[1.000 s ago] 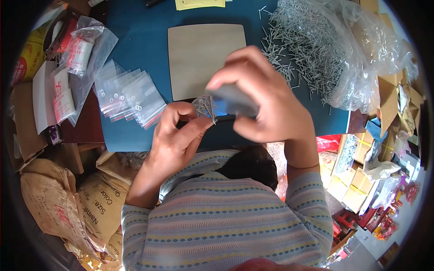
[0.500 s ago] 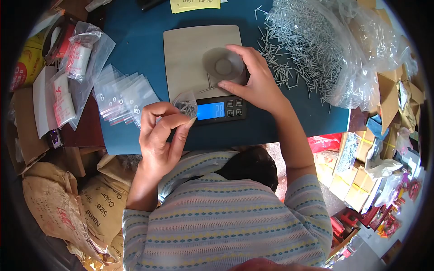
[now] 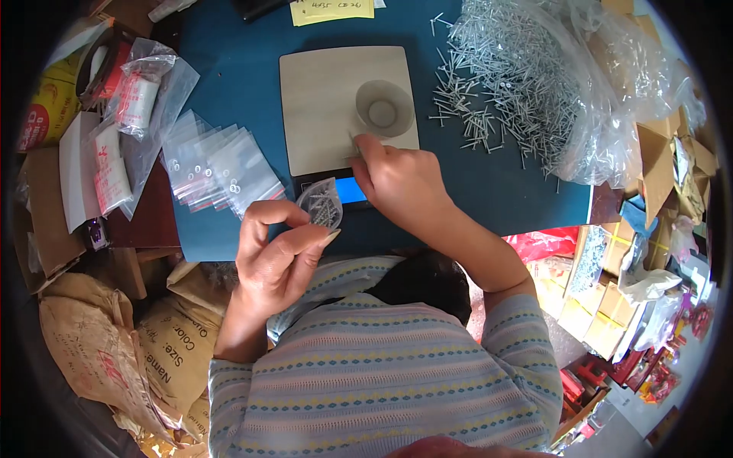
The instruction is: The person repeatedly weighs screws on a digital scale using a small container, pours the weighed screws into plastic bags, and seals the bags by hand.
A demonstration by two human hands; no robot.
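Observation:
My left hand (image 3: 276, 256) pinches a small clear plastic bag (image 3: 337, 200) with several screws inside, held upright just in front of the scale. A kitchen scale (image 3: 317, 99) with a beige plate lies on the table, and its blue display (image 3: 351, 191) is partly covered by my right hand. My right hand (image 3: 401, 174) is closed over the plate's front part, fingertips pinched around loose screws (image 3: 352, 142), which are mostly hidden. Behind those fingers a translucent grey cup (image 3: 384, 109) stands on the plate, touched by neither hand.
A large heap of screws (image 3: 527, 84) spills from a clear plastic bag (image 3: 603, 114) at the right. Flat zip bags (image 3: 237, 168) lie fanned out left of the scale. Wrapped white rolls (image 3: 111, 168) are farther left, and yellow notes (image 3: 332, 11) lie at the back.
My right hand has let go of the cup and moved left and forward to the screws on the plate. The cup stays on the scale. My left hand and its bag have shifted slightly toward me.

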